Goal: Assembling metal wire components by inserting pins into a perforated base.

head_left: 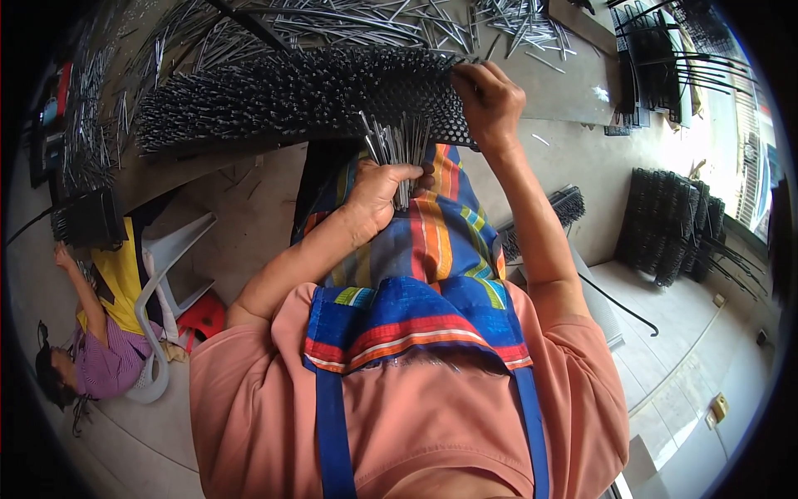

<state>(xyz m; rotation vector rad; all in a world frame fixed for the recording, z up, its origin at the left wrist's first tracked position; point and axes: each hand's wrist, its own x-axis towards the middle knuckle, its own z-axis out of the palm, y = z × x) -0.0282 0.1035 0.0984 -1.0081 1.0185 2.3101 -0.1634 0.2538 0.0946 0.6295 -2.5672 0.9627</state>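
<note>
Black perforated panel (454,126) lies crosswise before me: left and middle bristling, right end partly bare, left to fill; mostly done, I judge. My left hand (374,195) clasps loose metal strips (399,141). Right hand (496,104) curled at panel's right end; pinching anything, can't tell.

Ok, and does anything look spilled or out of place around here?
Slightly: a thin pale strip lies alone on the floor, seen just right of the right hand, apart from the jumbled rods on the table, so it looks stray. The bristling panel shows no obvious damage.
</note>
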